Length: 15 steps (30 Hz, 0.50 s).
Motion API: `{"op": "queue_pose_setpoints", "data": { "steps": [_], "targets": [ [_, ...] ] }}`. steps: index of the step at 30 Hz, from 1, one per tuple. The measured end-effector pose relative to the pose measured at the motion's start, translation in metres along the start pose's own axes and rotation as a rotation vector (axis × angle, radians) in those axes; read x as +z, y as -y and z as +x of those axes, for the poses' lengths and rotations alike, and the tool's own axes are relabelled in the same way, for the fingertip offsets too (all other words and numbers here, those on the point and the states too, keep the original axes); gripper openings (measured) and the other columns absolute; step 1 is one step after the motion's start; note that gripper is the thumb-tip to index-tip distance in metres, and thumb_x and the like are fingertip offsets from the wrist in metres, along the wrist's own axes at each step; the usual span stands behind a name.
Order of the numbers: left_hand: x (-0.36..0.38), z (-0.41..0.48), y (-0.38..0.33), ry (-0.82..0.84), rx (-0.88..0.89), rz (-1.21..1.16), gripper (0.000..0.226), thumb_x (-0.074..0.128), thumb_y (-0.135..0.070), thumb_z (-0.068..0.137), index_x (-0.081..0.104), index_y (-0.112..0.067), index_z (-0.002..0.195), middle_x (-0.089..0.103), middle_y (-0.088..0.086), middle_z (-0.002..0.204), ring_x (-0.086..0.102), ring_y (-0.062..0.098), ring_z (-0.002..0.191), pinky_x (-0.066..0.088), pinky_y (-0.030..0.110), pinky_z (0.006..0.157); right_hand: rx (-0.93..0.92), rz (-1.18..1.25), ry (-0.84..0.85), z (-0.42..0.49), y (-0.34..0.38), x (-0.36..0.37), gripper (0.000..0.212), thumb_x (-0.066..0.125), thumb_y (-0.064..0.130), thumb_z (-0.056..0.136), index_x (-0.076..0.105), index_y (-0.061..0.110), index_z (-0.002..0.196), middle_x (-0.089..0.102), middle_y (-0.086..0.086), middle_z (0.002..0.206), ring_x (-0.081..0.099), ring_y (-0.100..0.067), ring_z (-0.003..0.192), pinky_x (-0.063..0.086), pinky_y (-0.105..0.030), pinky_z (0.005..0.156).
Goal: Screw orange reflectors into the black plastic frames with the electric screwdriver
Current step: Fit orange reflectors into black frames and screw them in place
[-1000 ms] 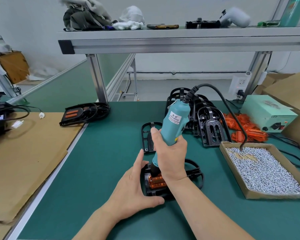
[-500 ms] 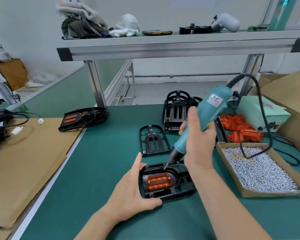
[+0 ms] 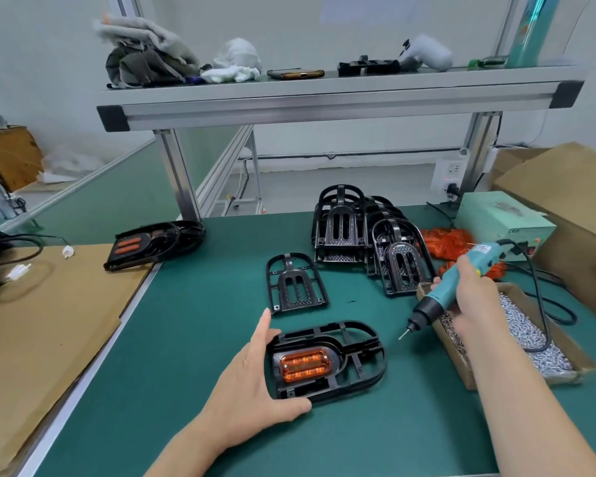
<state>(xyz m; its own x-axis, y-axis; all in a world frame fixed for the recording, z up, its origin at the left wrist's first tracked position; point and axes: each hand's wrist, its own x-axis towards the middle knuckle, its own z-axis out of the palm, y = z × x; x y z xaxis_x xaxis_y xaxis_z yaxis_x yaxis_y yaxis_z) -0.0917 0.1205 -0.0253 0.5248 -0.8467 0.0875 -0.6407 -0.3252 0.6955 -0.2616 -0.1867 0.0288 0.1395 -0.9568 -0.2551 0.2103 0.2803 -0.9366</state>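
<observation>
- Here, the black frame (image 3: 351,370) lies flat on the green mat (image 3: 203,339), an orange reflector (image 3: 303,364) seated in its left end.
- Left hand (image 3: 252,383) grips the frame's left end between thumb and forefinger.
- Right hand (image 3: 475,301), right of the frame, is clenched round the electric screwdriver (image 3: 451,287); its bit (image 3: 404,333) hangs clear of the frame, and whether it carries a screw is unclear.
- Screw tray (image 3: 458,359): further right.

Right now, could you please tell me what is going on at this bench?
A person is fitting reflectors. The left hand holds the end of a black frame lying flat on the green table, with an orange reflector seated in it. The right hand grips the electric screwdriver, its bit clear of the frame, beside the cardboard box of screws. Empty frames lie behind.
</observation>
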Motion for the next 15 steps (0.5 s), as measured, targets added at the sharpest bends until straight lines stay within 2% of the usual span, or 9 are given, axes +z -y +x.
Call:
{"op": "queue_pose_setpoints", "data": {
  "steps": [3,4,5,7,9,10,12,15],
  "targets": [
    [0.000,0.000,0.000,0.001,0.000,-0.011,0.137,0.079,-0.071,0.053,-0.022,-0.060,0.144,0.032,-0.041,0.141,0.037,-0.013,0.130,0.035,0.019,0.106,0.033,-0.124,-0.041,0.009,-0.001,-0.010,0.044,0.058,0.036,0.100,0.046,0.004,0.128,0.063,-0.015,0.113,0.065,-0.027,0.094,0.054,-0.045,0.093],
    [0.000,-0.001,0.000,-0.002,-0.002,-0.018,0.136,0.080,-0.070,0.053,-0.022,-0.061,0.144,0.031,-0.043,0.139,0.037,-0.014,0.130,0.035,0.019,0.105,0.039,-0.187,-0.051,0.010,-0.001,-0.012,0.047,0.060,0.035,0.099,0.046,0.003,0.130,0.062,-0.015,0.116,0.063,-0.029,0.099,0.053,-0.044,0.092],
    [0.000,-0.001,0.000,-0.007,-0.004,-0.028,0.136,0.080,-0.069,0.053,-0.020,-0.061,0.144,0.031,-0.044,0.139,0.037,-0.015,0.129,0.036,0.018,0.104,0.035,-0.256,-0.052,0.009,-0.002,-0.013,0.050,0.062,0.035,0.097,0.046,0.002,0.131,0.061,-0.015,0.115,0.062,-0.029,0.097,0.053,-0.041,0.084],
    [-0.001,-0.002,0.001,-0.028,-0.009,-0.059,0.135,0.082,-0.067,0.053,-0.017,-0.062,0.145,0.033,-0.046,0.137,0.037,-0.017,0.129,0.036,0.018,0.102,0.005,-0.370,-0.026,0.006,-0.004,-0.015,0.048,0.065,0.035,0.096,0.051,0.000,0.126,0.063,-0.014,0.101,0.060,-0.026,0.077,0.048,-0.035,0.063],
    [-0.002,-0.003,0.002,-0.056,-0.013,-0.095,0.134,0.084,-0.065,0.053,-0.014,-0.063,0.145,0.033,-0.047,0.137,0.037,-0.017,0.129,0.037,0.017,0.099,-0.040,-0.483,0.008,0.004,-0.008,-0.017,0.046,0.065,0.038,0.095,0.056,-0.002,0.118,0.064,-0.013,0.087,0.057,-0.026,0.064,0.048,-0.035,0.058],
    [-0.002,-0.004,0.003,-0.067,-0.015,-0.110,0.134,0.085,-0.064,0.053,-0.013,-0.063,0.146,0.033,-0.046,0.138,0.038,-0.016,0.129,0.037,0.017,0.099,-0.068,-0.548,0.014,0.003,-0.009,-0.018,0.050,0.065,0.041,0.094,0.056,-0.002,0.118,0.064,-0.015,0.088,0.059,-0.030,0.069,0.050,-0.038,0.065],
    [-0.003,-0.005,0.002,-0.077,-0.014,-0.132,0.134,0.086,-0.062,0.054,-0.011,-0.062,0.147,0.035,-0.041,0.141,0.041,-0.012,0.130,0.038,0.020,0.101,-0.143,-0.670,-0.010,0.001,-0.011,-0.019,0.058,0.067,0.046,0.091,0.051,-0.002,0.120,0.064,-0.018,0.103,0.063,-0.035,0.091,0.050,-0.045,0.081],
    [-0.004,-0.006,0.001,-0.087,-0.011,-0.157,0.133,0.087,-0.060,0.054,-0.009,-0.062,0.147,0.037,-0.037,0.142,0.044,-0.009,0.130,0.039,0.024,0.104,-0.289,-0.773,-0.064,-0.004,-0.010,-0.019,0.063,0.071,0.046,0.088,0.051,-0.001,0.125,0.056,-0.023,0.122,0.059,-0.041,0.102,0.051,-0.050,0.090]
  ]
}}
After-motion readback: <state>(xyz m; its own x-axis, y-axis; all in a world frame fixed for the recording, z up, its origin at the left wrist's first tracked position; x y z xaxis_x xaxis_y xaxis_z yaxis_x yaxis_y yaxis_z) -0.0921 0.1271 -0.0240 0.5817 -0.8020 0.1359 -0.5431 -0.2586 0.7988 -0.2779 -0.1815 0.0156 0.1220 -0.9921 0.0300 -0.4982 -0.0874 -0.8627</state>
